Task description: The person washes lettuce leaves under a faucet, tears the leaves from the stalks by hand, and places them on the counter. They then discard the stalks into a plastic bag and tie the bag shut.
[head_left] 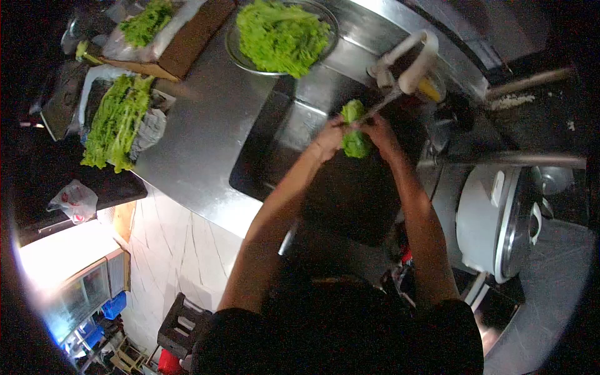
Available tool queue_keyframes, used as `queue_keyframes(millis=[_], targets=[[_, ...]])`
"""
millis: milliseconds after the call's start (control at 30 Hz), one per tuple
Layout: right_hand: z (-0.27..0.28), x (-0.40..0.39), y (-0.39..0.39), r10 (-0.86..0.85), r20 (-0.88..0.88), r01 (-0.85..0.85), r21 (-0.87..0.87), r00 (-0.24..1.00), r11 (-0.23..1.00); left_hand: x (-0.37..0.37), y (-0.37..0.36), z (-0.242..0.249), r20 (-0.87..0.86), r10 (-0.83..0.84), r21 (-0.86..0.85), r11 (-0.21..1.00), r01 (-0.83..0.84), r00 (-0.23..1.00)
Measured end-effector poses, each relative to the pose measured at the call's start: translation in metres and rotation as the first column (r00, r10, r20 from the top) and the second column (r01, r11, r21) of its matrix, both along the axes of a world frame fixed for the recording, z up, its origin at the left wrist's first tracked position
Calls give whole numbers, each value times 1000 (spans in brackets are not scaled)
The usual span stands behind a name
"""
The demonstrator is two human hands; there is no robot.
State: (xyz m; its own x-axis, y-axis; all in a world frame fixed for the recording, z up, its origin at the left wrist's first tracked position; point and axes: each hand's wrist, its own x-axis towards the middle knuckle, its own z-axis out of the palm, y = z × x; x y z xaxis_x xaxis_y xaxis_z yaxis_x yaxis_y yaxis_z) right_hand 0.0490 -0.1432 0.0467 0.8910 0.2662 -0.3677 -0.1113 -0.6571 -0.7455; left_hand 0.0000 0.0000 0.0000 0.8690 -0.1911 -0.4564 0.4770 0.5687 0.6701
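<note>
Holding a small leafy green (355, 144) over the sink (305, 122), the person grips it with both hands, the left hand (331, 139) on one side and the right hand (379, 134) on the other. Both hands are closed to a narrow grasp about the vegetable's middle, so that one leafy part shows beyond the fingers and another on the side nearer the person's body; the exact placing of the fingertips is blurred. From the pale, curved faucet (414, 78), at the far right of the sink, a thin stream of water runs down towards the right hand and the vegetable. Beyond the sink, at its far left corner, a round metal bowl (232, 51) carries a large heap of bright green leaves (281, 39). The metal table (195, 140) extends to the left of the sink. Farther left of the sink lies a bunch of long leafy greens (117, 123) upon crumpled plastic (150, 132), with a cardboard box (187, 45) beyond it, on whose plastic-covered top rests a smaller green bunch (147, 24). A thin plastic bag (75, 201) lies well apart from the sink, at the left and nearer the person. To the right of the sink is a large white lidded cooker (480, 219), near the right forearm.
</note>
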Motion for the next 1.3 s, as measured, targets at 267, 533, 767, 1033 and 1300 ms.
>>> queue_keyframes(millis=[267,533,767,1033,1300], targets=[[-31,-8,-16,79,-195,22,469,978,883,-18,16,11,18,27,-56,998,-26,999],[-27,-23,-1,-58,-93,92,425,994,900,-21,19,13,-2,102,-68,992,-102,995],[-55,-29,-6,-48,309,17,103,950,995,-20,16,9,-107,205,-54,976,-212,973],[-92,-5,10,38,98,-65,287,994,956,-26,17,-29,57,281,360,889,-282,958],[-34,-14,35,-135,-9,128,383,991,915,-10,9,-76,77,303,545,785,-294,950]])
